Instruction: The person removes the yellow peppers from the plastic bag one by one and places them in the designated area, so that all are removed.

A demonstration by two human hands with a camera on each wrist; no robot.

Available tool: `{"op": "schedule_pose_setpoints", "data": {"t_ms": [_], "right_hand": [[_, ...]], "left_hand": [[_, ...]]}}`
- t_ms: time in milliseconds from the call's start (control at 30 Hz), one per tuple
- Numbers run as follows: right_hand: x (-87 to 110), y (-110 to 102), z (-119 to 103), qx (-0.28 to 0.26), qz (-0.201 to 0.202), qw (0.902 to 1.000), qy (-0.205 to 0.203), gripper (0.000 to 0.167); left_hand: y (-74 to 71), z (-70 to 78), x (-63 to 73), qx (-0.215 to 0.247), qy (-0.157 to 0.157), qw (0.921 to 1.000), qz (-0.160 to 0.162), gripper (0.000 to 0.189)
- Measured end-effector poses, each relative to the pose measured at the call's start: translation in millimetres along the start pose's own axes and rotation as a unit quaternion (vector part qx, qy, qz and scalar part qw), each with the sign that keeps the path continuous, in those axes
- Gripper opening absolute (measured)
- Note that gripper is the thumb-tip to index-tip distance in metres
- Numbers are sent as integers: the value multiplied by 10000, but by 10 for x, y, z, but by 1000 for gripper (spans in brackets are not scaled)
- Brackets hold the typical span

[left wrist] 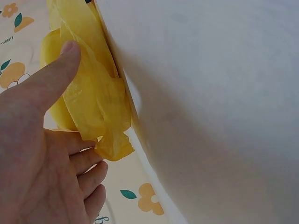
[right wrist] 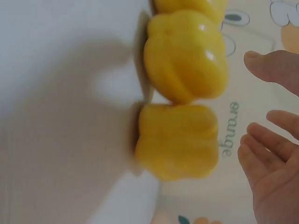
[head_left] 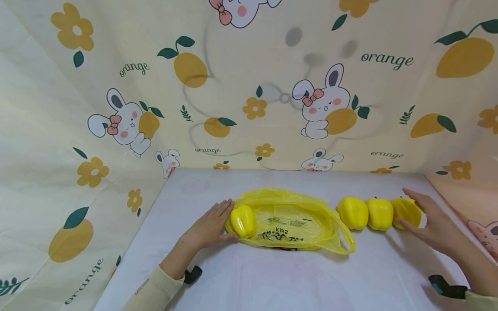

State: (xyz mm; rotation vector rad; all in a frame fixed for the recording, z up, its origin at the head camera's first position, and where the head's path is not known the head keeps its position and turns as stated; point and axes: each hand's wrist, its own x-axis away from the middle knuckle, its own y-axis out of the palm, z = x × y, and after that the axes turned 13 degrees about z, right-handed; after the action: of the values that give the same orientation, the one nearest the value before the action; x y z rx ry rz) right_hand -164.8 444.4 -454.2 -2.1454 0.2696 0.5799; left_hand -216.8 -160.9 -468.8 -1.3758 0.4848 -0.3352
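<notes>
The head view looks forward and down across the table (head_left: 292,276), with the bag (head_left: 295,214) at five o'clock and the row of peppers (head_left: 379,214) at four. Both wrist views look sideways-turned from close by: the left shares the bag, the right the peppers.

White table (head_left: 295,280): yellow bag (head_left: 292,220), three yellow bell peppers (head_left: 379,214) in row.

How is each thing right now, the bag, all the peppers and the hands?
Yellow bag: open wide
Bagged pepper: inside, left end
Left row pepper: on table
Middle row pepper: on table
Right row pepper: on table, not gripped
Left hand: open, touching bag
Right hand: open, near right row pepper
</notes>
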Motion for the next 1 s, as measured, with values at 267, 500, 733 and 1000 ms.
{"op": "schedule_pose_setpoints", "data": {"t_ms": [267,500,733,1000], "right_hand": [[-53,100,-210,-135,0,9997,-183,98],[-124,213,-446,-146,-23,9987,-489,101],[-189,315,-667,-202,-237,9983,-486,99],[-241,457,-855,-224,-330,9970,-663,96]], "left_hand": [[-1,8,9,-2,-18,10000,-9,106],[9,6,9,-10,-47,10000,-4,106],[24,-1,10,-28,-49,10000,-35,106],[12,-2,9,-26,-66,10000,-70,107]]}}
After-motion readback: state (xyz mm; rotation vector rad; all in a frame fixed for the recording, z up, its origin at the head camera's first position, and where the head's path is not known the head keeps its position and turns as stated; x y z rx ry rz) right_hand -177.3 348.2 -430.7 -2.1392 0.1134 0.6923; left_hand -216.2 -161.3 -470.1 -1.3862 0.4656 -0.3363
